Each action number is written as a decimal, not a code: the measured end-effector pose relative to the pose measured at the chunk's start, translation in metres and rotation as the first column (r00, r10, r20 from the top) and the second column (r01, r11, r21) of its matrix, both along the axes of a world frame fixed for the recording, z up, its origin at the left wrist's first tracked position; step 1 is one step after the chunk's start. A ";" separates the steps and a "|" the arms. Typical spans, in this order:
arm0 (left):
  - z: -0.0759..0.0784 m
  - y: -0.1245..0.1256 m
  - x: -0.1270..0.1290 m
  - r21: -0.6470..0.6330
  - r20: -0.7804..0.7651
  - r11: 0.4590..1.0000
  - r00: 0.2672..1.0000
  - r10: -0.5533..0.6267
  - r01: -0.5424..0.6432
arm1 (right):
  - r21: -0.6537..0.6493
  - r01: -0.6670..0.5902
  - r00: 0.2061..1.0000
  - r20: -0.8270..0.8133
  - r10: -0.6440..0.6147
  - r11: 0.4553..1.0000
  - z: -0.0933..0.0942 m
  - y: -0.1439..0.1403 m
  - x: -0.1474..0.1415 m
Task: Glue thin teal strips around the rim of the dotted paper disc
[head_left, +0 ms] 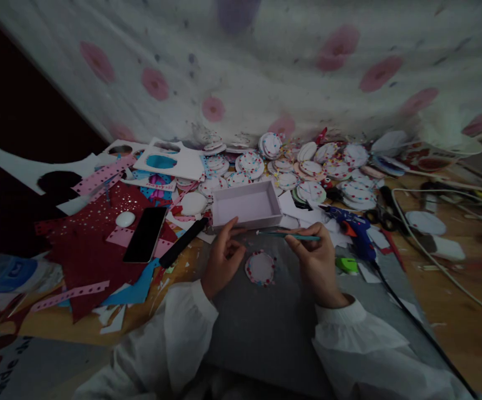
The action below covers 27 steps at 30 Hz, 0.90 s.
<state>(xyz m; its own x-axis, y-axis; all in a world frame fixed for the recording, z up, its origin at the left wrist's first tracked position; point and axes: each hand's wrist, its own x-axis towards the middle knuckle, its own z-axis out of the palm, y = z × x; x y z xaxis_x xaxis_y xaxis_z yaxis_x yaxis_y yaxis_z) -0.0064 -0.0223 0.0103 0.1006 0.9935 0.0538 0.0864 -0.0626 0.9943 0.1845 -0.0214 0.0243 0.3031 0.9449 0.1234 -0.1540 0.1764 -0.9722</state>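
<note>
In front of me a small round white disc (260,268) with red and blue dots round its rim lies on the grey mat (266,328). My right hand (316,264) is closed on teal tweezers (295,235), held level just above and right of the disc. Their tips point left, with a tiny pale bit at the end too small to name. My left hand (224,258) is beside the disc on the left, its index finger stretched toward the front of a shallow white box (247,205). Its other fingers are loosely bent, and nothing shows between them.
Many dotted round discs (249,165) are piled behind the box. To the right lie a blue glue gun (355,225) with a cord and a green clip-like piece (346,265). At left are a phone (145,235), a black stick (183,243), red sheet (86,250) and plastic bottle (11,272).
</note>
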 end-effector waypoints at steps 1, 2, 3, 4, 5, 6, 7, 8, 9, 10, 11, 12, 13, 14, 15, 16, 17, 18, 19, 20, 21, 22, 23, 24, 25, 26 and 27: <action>0.002 0.003 0.001 0.016 0.022 1.000 1.000 0.006 -0.007 | 0.009 -0.009 1.000 0.004 0.009 1.000 0.001 0.000 -0.001; 0.004 0.005 0.002 0.030 0.040 1.000 0.999 0.005 -0.007 | 0.013 -0.011 1.000 0.015 0.010 1.000 0.001 -0.001 -0.001; 0.005 0.006 0.003 0.038 0.048 0.999 0.999 -0.005 0.003 | 0.014 -0.012 1.000 0.028 0.012 1.000 0.002 -0.001 -0.001; 0.005 0.007 0.004 0.039 0.049 0.999 0.999 -0.021 0.020 | 0.012 -0.015 0.999 0.039 0.014 1.000 0.002 -0.002 -0.002; 0.006 0.008 0.004 0.032 0.043 0.999 0.998 -0.040 0.039 | 0.009 -0.023 0.999 0.048 0.022 1.000 0.001 -0.002 -0.002; 0.005 0.008 0.004 0.019 0.033 0.998 0.998 -0.054 0.053 | 0.006 -0.036 0.998 0.053 0.036 0.999 0.001 -0.003 -0.003; 0.005 0.008 0.003 0.001 0.021 0.998 0.998 -0.062 0.062 | 0.002 -0.052 0.997 0.051 0.052 0.999 0.001 -0.003 -0.003; 0.005 0.008 0.003 -0.019 0.012 0.998 0.998 -0.064 0.064 | 0.000 -0.069 0.997 0.045 0.069 0.998 0.001 -0.004 -0.004; 0.005 0.008 0.002 -0.037 0.008 0.997 0.998 -0.064 0.064 | -0.003 -0.082 0.996 0.043 0.082 0.997 0.001 -0.004 -0.004; 0.005 0.008 0.001 -0.052 0.010 0.996 0.998 -0.065 0.065 | -0.006 -0.088 0.995 0.050 0.088 0.996 0.001 -0.004 -0.005; 0.005 0.008 0.001 -0.063 0.014 0.996 0.998 -0.067 0.068 | -0.007 -0.089 0.994 0.061 0.089 0.996 0.001 -0.005 -0.005; 0.005 0.008 0.000 -0.067 0.020 0.995 0.997 -0.071 0.072 | -0.005 -0.085 0.994 0.075 0.085 0.996 0.002 -0.005 -0.006; 0.005 0.008 0.000 -0.064 0.027 0.995 0.997 -0.069 0.071 | -0.001 -0.080 0.993 0.090 0.080 0.997 0.002 -0.006 -0.006; 0.004 0.009 0.000 -0.056 0.032 0.996 0.997 -0.066 0.068 | 0.007 -0.074 0.992 0.105 0.073 0.997 0.002 -0.006 -0.006; 0.004 0.009 0.001 -0.047 0.032 0.997 0.997 -0.063 0.065 | 0.016 -0.069 0.991 0.119 0.067 0.997 0.003 -0.006 -0.006; 0.003 0.009 0.001 -0.038 0.027 0.997 0.998 -0.061 0.062 | 0.024 -0.066 0.989 0.135 0.062 0.998 0.004 -0.006 -0.006; 0.002 0.009 0.001 -0.029 0.018 0.998 0.998 -0.058 0.059 | 0.028 -0.065 0.986 0.157 0.060 0.998 0.004 -0.006 -0.006; 0.002 0.009 0.002 -0.023 0.005 0.998 0.999 -0.054 0.054 | 0.029 -0.063 0.982 0.181 0.057 0.998 0.005 -0.007 -0.006; 0.001 0.009 0.002 -0.019 -0.008 0.999 0.999 -0.049 0.049 | 0.030 -0.060 0.977 0.205 0.052 0.998 0.006 -0.007 -0.006; 0.001 0.009 0.002 -0.020 -0.018 0.999 0.999 -0.042 0.042 | 0.033 -0.055 0.973 0.227 0.047 0.998 0.006 -0.007 -0.007; 0.001 0.009 0.002 -0.023 -0.025 0.999 0.999 -0.034 0.034 | 0.037 -0.054 0.968 0.245 0.043 0.998 0.007 -0.007 -0.007; 0.002 0.009 0.002 -0.027 -0.032 0.999 0.999 -0.029 0.028 | 0.043 -0.053 0.965 0.260 0.040 0.998 0.007 -0.008 -0.007; 0.003 0.009 0.002 -0.032 -0.039 0.999 0.999 -0.027 0.026 | 0.051 -0.054 0.962 0.271 0.038 0.997 0.007 -0.008 -0.007; 0.005 0.008 0.002 -0.037 -0.045 0.999 0.999 -0.028 0.026 | 0.058 -0.056 0.958 0.283 0.038 0.997 0.007 -0.008 -0.007; 0.006 0.008 0.001 -0.037 -0.049 0.999 0.998 -0.026 0.025 | 0.063 -0.060 0.955 0.294 0.038 0.996 0.007 -0.009 -0.008; 0.008 0.008 0.001 -0.037 -0.053 0.999 0.998 -0.025 0.023 | 0.070 -0.061 0.953 0.302 0.037 0.996 0.007 -0.009 -0.008; 0.010 0.008 0.002 -0.037 -0.057 0.999 0.998 -0.025 0.023 | 0.077 -0.060 0.951 0.306 0.033 0.995 0.007 -0.009 -0.008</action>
